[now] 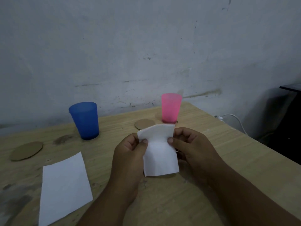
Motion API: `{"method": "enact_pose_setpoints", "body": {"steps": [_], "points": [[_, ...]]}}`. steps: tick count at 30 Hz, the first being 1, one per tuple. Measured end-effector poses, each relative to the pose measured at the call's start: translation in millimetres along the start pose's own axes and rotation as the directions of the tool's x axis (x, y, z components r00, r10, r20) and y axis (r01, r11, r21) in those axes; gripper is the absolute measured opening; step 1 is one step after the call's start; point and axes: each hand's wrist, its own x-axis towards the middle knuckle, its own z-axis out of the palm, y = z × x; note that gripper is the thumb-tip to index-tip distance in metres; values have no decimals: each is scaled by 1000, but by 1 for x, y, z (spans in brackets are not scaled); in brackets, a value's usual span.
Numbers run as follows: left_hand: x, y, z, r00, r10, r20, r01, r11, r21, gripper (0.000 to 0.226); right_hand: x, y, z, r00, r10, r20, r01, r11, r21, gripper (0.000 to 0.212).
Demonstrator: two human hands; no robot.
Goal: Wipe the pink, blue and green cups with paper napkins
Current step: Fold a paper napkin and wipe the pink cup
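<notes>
A white paper napkin (pixel 158 150) hangs above the table's middle, pinched at its sides by both hands. My left hand (pixel 128 154) grips its left edge and my right hand (pixel 193 147) grips its right edge, thumbs on the front. A blue cup (pixel 85 120) stands upright at the back left. The pink cup (pixel 171 108) stands upright behind the napkin, its base partly hidden by the napkin's top. No green cup is in view.
A second white napkin (pixel 65 188) lies flat at the front left of the wooden table (pixel 211 160). Two round cardboard coasters lie on it, one at the far left (pixel 26 150) and one beside the pink cup (pixel 144 123). A white cable (pixel 234 118) hangs past the table's right edge.
</notes>
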Motion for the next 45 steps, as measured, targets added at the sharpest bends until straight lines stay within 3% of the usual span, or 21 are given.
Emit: {"method": "enact_pose_setpoints", "body": {"steps": [7,11,15,18,22,25,30,33,39,45], "points": [[6,-1,-3,998,-59,-13,57,995,-82,42,-1,2,2,999,-43,-3,43,997,-60,26],[8,-2,-6,995,-82,62,95,960,-264,35,0,3,0,998,-47,-35,45,997,-57,31],[5,-1,-4,995,-68,71,87,946,-313,27,0,3,2,998,-46,-42,46,999,3,31],[4,-1,-2,990,-82,117,114,948,-299,30,0,2,3,995,-36,-94,46,993,106,26],[0,-1,0,978,-69,197,100,983,-156,35,2,2,2,992,-14,-128,35,985,168,21],[-3,1,2,981,-50,188,75,988,-133,19,3,4,0,995,-43,-91,54,991,122,26],[-2,4,0,982,-129,139,153,972,-180,46,3,8,0,991,-128,-35,123,984,-129,33],[1,3,0,984,-157,83,170,967,-188,22,2,9,0,987,-158,-36,145,961,-234,31],[5,0,1,989,-147,22,149,978,-143,8,3,8,-4,970,-241,5,229,914,-334,31],[6,-5,-2,996,-81,39,82,996,-28,30,3,11,-5,961,-275,30,268,897,-351,32]]}}
